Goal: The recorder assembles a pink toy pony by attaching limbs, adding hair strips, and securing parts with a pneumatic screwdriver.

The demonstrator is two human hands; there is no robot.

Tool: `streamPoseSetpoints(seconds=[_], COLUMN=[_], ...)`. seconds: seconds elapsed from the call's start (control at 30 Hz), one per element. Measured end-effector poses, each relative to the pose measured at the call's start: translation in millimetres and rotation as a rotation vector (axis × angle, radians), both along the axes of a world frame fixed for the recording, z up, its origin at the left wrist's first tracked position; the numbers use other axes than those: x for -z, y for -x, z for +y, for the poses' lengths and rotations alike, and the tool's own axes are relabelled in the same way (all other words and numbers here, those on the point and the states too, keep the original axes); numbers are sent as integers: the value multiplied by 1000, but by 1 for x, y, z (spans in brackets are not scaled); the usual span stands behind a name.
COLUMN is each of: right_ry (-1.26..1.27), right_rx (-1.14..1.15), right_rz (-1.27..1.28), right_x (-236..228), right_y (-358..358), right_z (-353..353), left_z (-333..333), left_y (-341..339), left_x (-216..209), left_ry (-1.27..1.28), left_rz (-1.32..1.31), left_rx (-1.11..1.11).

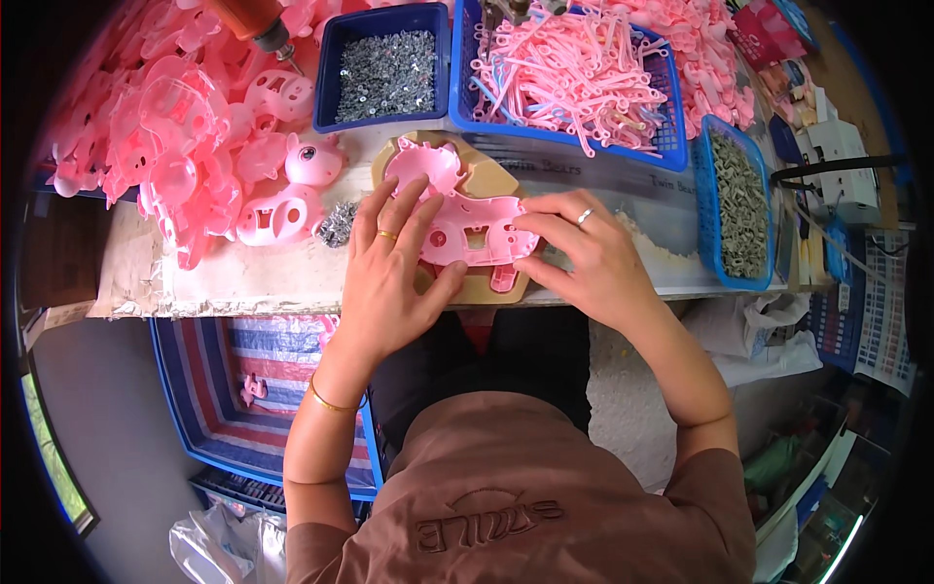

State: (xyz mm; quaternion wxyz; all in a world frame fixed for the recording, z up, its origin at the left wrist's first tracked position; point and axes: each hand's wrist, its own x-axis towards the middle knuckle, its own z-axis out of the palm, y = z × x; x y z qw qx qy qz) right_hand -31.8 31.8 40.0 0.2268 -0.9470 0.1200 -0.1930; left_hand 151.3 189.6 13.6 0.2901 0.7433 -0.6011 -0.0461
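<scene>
A pink plastic toy shell half [494,248], hollow side up, lies in a tan shaped holder [494,181] at the table's front edge. My left hand [394,268] rests on the left part of the shell, its fingers spread and its thumb along the lower edge. At the right end, my right hand [595,258] grips the shell's rim between thumb and fingers. A rounded pink shell part [428,165] sits in the holder's upper left. Left of my left hand lies a small pile of screws [338,225].
Pink toy shells [180,146] are heaped at left, below an orange power screwdriver [255,18] hanging point down. Behind stand a blue tray of screws [387,78] and a blue basket of pink sticks [569,73]. A blue basket of small metal parts [737,209] stands right.
</scene>
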Motion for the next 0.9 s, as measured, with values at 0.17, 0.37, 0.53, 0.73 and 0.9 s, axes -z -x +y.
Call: streamPoseSetpoints(seconds=[0.17, 0.37, 0.53, 0.73, 0.9], right_ry=[11, 63, 32, -50, -14], right_rx=[0, -81, -107, 71, 374], right_rz=[20, -38, -13, -180, -212], right_x=[2, 12, 8, -6, -2], right_y=[4, 2, 0, 3, -7], right_z=[3, -5, -7, -60, -101], left_z=[-1, -2, -5, 0, -9], left_y=[2, 1, 4, 6, 10], left_x=[-1, -2, -2, -6, -11], left_ry=[-2, -29, -41, -63, 8], left_rz=[-28, -45, -40, -7, 3], left_rx=[-3, 5, 3, -39, -23])
